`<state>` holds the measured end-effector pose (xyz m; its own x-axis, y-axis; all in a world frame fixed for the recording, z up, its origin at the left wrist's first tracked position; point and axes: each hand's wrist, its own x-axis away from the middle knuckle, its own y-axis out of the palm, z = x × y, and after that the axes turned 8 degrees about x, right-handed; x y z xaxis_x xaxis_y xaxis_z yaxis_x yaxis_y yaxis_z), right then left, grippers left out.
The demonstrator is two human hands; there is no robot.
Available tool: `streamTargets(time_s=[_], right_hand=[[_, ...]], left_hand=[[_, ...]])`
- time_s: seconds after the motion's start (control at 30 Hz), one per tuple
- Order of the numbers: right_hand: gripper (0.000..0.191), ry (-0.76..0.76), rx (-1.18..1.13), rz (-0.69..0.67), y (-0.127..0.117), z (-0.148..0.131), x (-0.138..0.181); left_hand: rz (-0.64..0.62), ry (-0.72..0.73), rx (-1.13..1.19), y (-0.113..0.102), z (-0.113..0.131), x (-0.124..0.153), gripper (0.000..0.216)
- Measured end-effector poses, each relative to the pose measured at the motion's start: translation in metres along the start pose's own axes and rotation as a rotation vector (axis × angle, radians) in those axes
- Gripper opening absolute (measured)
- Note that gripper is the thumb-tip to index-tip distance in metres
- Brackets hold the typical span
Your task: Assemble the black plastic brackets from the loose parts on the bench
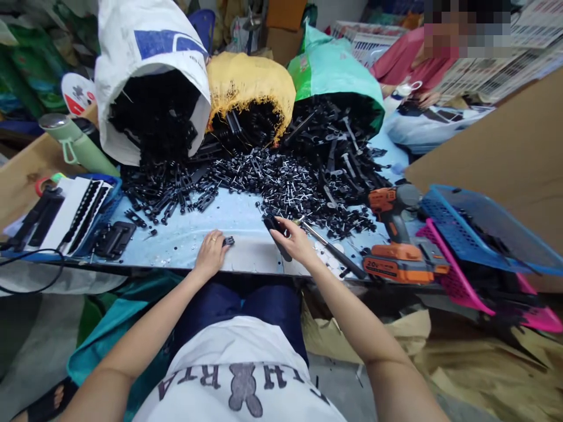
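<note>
Near the table's front edge, my left hand (211, 253) is closed on a small black plastic part (228, 241) that pokes out past its fingertips. To its right, my right hand (295, 239) grips a longer black bar-shaped piece (277, 235), tilted, its lower end near the table edge. A hammer (336, 251) with a dark handle lies just right of my right hand. Beyond both hands spreads a heap of small black parts with silver pins (281, 181). What my left fingers cover of their part is hidden.
White (152, 35), yellow (250, 79) and green (338, 70) sacks spill black parts. An orange cordless drill (396, 261) stands at right beside blue (497, 234) and pink (461, 275) baskets. At left are a green bottle (81, 143) and a blue tray (116, 196). Another person (413, 64) sits beyond.
</note>
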<state>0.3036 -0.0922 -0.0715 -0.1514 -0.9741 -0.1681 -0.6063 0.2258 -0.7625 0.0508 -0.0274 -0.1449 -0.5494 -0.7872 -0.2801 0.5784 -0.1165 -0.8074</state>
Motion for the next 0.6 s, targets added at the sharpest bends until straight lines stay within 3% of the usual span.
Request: streamTargets(time_s=[0.1,0.23,0.33,0.43,0.5,0.6], right_hand=[[0.048,-0.147,0.240,0.171,0.022,-0.014,0.007],[0.048,-0.337,0.586,-0.088,0.048,-0.019,0.027],[0.052,-0.502,0.644,-0.178,0.051,-0.016,0.036],[0.041,-0.600,0.675,-0.273,0.043,-0.012,0.030],[0.037,-0.570,0.708,-0.327,0.042,-0.012,0.023],[0.038,-0.273,0.788,-0.201,0.053,-0.016,0.021]], left_hand=[[0.110,-0.025,0.166,-0.006,0.009,-0.002,0.031],[0.174,-0.206,0.518,-0.018,0.017,-0.004,0.034],[0.081,-0.391,0.881,-0.025,0.019,-0.005,0.041],[0.018,-0.459,1.112,-0.029,0.022,-0.005,0.050],[0.010,-0.462,1.144,-0.030,0.025,-0.004,0.055],[0.016,-0.449,1.075,-0.030,0.031,-0.002,0.055]])
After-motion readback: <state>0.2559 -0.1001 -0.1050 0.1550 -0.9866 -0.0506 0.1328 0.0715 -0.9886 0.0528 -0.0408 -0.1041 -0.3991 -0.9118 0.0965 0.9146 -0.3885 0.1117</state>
